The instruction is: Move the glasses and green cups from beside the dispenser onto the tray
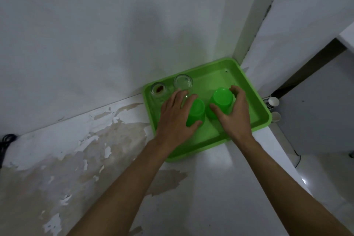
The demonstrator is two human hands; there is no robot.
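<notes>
Two green cups being set down on the tray

The shallow rectangular green plastic tray [247, 90] sits in the wall corner; the left hand [173, 119] wraps one upturned green plastic cup [196, 114], the right hand [236, 116] another [222, 99], fingers curled around each. Two clear glass tumblers [183, 82] stand just behind. Likely next: loosen both grips and lift away cleanly.

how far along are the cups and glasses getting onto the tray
Done: two glasses stand in the green tray. In hand: the left hand and right hand each grip a green cup inside it. Left: only releasing; nothing else waiting is visible.
</notes>
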